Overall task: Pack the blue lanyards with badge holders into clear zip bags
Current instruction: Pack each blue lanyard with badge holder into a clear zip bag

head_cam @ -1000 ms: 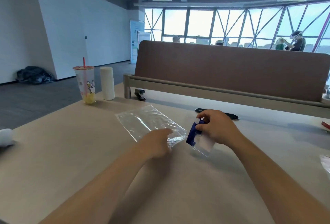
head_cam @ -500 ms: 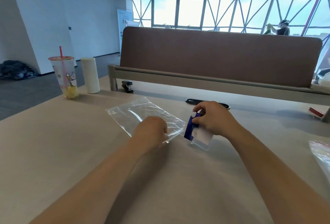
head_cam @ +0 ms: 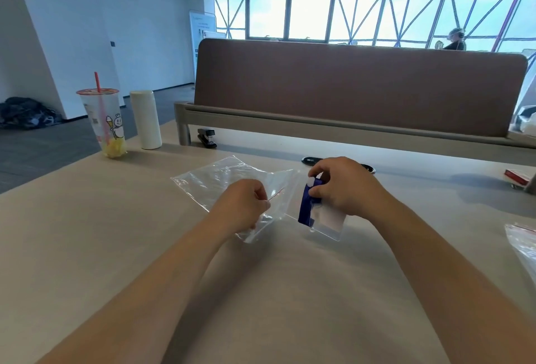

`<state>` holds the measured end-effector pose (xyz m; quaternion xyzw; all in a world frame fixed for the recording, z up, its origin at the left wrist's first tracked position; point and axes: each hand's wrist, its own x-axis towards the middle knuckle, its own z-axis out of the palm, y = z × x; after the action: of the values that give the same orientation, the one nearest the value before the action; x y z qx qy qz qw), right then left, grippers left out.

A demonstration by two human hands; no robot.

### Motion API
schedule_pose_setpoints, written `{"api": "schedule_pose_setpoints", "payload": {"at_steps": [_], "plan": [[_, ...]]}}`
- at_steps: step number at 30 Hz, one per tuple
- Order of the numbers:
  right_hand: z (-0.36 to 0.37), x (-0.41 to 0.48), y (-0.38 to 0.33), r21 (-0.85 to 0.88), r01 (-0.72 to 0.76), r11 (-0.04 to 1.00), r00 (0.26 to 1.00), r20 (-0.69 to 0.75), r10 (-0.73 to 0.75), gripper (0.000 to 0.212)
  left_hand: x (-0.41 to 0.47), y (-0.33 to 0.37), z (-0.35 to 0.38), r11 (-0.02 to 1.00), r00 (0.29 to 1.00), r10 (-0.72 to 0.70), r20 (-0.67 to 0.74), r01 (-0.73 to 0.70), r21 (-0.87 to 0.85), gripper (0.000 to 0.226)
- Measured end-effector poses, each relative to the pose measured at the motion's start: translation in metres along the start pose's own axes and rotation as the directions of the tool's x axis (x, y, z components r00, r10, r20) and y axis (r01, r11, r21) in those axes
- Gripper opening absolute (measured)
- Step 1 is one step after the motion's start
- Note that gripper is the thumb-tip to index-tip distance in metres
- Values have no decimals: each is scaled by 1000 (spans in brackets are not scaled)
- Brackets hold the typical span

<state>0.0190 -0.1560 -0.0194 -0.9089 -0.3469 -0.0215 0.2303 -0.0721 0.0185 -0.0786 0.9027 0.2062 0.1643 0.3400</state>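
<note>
A clear zip bag [head_cam: 220, 181] with a thin red zip line lies on the beige table, its mouth turned toward me and to the right. My left hand [head_cam: 246, 207] pinches the bag at its mouth edge and lifts it slightly. My right hand [head_cam: 345, 186] holds a folded blue lanyard [head_cam: 306, 204] together with its clear badge holder [head_cam: 329, 223], just right of the bag's mouth. The holder's lower corner rests near the table.
A plastic drink cup with a red straw [head_cam: 103, 123] and a white cylinder bottle [head_cam: 146, 118] stand at the back left. A black stapler [head_cam: 206, 137] sits by the brown desk divider [head_cam: 359, 88]. Another zip bag [head_cam: 522, 247] lies at the right edge, a red object [head_cam: 517, 179] behind it.
The camera view shifted. My left hand went from resting on the bag to pinching and lifting its mouth edge. My right hand keeps the lanyard beside the opening.
</note>
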Motion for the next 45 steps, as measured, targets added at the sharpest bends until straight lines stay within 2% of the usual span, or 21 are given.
{"api": "schedule_pose_setpoints", "payload": {"at_steps": [6,11,18,22,26,29,33,36,39,41,45], "plan": [[5,-3,-9,-44,18,999,1000,16,-18,39,-9,14,-2,995,993,93,-76,-95,-36,11],[9,-5,-16,-60,20,998,1000,9,-19,40,-12,21,-2,988,990,94,-103,-105,-116,12],[15,-5,-18,25,-42,999,994,-96,45,30,-18,28,-2,972,986,144,-84,-157,-175,7],[14,-5,-20,121,-52,991,988,-142,69,31,-16,27,-1,968,978,193,-80,-203,-146,9],[21,-5,-21,178,-33,983,981,-185,66,28,-12,25,-1,948,980,160,-118,-186,-258,11],[26,-4,-21,233,-13,972,978,-200,61,24,-11,26,-3,925,988,124,-95,-150,-349,15],[23,-4,-24,253,-6,968,984,-172,51,17,-10,26,-6,909,994,77,-77,-102,-405,8],[20,-6,-24,178,17,984,1000,13,-19,31,-6,21,-6,887,995,43,-86,-78,-456,10],[22,-8,-24,132,50,990,995,84,-61,39,-4,17,-8,875,995,14,-99,-60,-481,11],[24,-8,-23,67,56,996,997,46,-59,39,-3,17,-10,862,994,-6,-111,-51,-504,14],[18,-9,-19,-49,53,997,990,-126,-59,28,1,15,-11,861,991,-27,-128,-42,-507,14]]}}
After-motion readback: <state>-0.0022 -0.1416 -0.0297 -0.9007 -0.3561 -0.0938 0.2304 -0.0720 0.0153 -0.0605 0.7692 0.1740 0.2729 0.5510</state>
